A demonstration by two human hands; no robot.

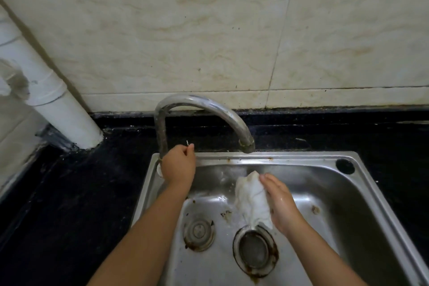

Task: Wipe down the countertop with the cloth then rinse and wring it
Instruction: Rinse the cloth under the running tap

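We stand before a stained cream tile wall (209, 30), with a black tabletop (81, 181) wrapping a steel sink (362, 183) set just below our hands. Our left hand (178, 165) is up at the foot of the curved faucet (199, 104), fingers curled around what we take to be its handle, though the handle itself is hidden under the hand. Our right hand (282, 204) grips the bunched white cloth (251, 197), holding it over the basin, below and slightly nearer us than the spout, with its lower end hanging just above the drain strainer (255, 251). No water shows at the spout, so we judge the rinse is about to start or has just ended. The risks from here: a hard turn of the tap could splash water off the cloth onto the wiped tabletop; the cloth sits a little off the spout's line, so the stream may miss it; and its trailing end could drag over the rusty grime ringing the strainer and the plug (198, 231) beside it.
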